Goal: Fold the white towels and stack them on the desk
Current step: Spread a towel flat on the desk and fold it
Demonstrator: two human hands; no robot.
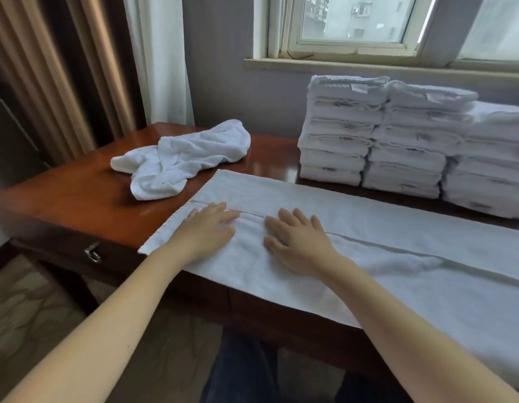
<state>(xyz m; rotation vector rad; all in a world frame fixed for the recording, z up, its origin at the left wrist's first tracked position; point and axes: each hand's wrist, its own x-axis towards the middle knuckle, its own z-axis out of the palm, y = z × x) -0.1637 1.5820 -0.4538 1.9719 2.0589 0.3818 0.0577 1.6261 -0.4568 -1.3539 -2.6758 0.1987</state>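
**View from the head camera, looking down at the desk.** A long white towel (397, 274) lies flat on the wooden desk (78, 193). Its long axis runs across the desk from my left to my right, parallel to the desk's front edge. Its short hemmed end (176, 216) points to my left and stops short of the desk's left side. The other end runs out of view on my right. A straight fold edge (383, 244) follows the long axis down the middle of the towel. The near long edge overhangs the front of the desk.

My left hand (206, 231) rests palm down on the towel just beside the hemmed end. Its fingers are straight and slightly spread, pointing away from me, and their tips reach the fold edge. My right hand (299, 245) lies just beside it in the same way, flat and uncurled, its fingertips also at the fold edge. Neither hand grips anything; both only press on the cloth, and they lie near each other without touching.

A crumpled towel (179, 158) sits on the far left part of the desk, apart from the spread one. Three stacks of folded towels (412, 141) stand side by side at the far right, against the wall below the window (354, 21). A curtain (63, 68) hangs on the left.
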